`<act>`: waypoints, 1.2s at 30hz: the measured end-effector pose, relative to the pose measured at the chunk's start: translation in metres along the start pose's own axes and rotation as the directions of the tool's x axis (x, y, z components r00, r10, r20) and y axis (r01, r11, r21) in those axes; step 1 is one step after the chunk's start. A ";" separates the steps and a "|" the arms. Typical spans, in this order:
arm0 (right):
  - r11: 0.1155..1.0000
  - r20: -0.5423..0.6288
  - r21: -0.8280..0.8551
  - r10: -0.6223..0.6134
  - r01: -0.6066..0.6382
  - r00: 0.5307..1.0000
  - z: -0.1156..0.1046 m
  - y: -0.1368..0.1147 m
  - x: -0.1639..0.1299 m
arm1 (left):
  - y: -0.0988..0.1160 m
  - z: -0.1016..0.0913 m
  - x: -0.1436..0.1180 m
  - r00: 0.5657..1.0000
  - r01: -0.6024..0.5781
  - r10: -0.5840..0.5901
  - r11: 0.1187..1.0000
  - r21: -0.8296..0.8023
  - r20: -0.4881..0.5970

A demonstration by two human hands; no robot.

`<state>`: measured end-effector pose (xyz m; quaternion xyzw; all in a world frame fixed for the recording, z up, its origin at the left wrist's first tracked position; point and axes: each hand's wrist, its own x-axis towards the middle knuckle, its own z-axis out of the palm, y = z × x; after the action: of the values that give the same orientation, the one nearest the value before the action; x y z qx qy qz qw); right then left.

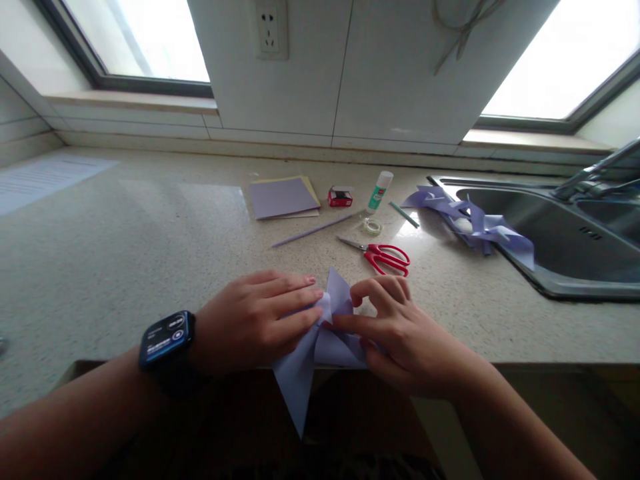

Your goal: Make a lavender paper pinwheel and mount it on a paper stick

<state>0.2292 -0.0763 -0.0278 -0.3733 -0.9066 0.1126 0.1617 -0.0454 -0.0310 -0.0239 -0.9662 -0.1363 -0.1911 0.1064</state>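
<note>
left hand: lower centre of frame, flat, fingers stretched out, palm down, pressing the lavender paper piece; smartwatch on the wrist
right hand: just right of the left hand, fingers curled, fingertips pinching the paper at its middle fold
lavender paper piece: lower centre, at the near edge of the table; one point sticks up between the hands, one long point hangs down past the table edge
scissors: red handles, centre of frame, just above the right hand, lying flat, apart from it
paper stack: upper centre, lavender sheet on top, yellow under it
lavender strip: thin, lying slantwise below the stack
red box: small, right of the stack
glue stick: right of the red box, tilted
tape roll: small, below the glue stick
folded lavender shape: right of centre, lying on the sink rim
sink: right side of frame, metal
</note>
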 end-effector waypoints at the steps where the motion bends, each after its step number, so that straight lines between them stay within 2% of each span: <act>1: 1.000 0.003 -0.001 0.001 -0.001 1.000 0.000 0.000 0.000 | 0.000 -0.001 0.000 1.000 -0.013 0.013 1.000 0.003 0.005; 36: 0.999 0.023 0.038 -0.007 0.006 1.000 -0.001 0.001 0.002 | 0.001 0.000 -0.004 0.995 -0.050 0.042 0.995 0.086 0.089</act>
<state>0.2294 -0.0741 -0.0269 -0.3658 -0.9074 0.1335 0.1584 -0.0483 -0.0325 -0.0258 -0.9708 -0.1270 -0.1403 0.1474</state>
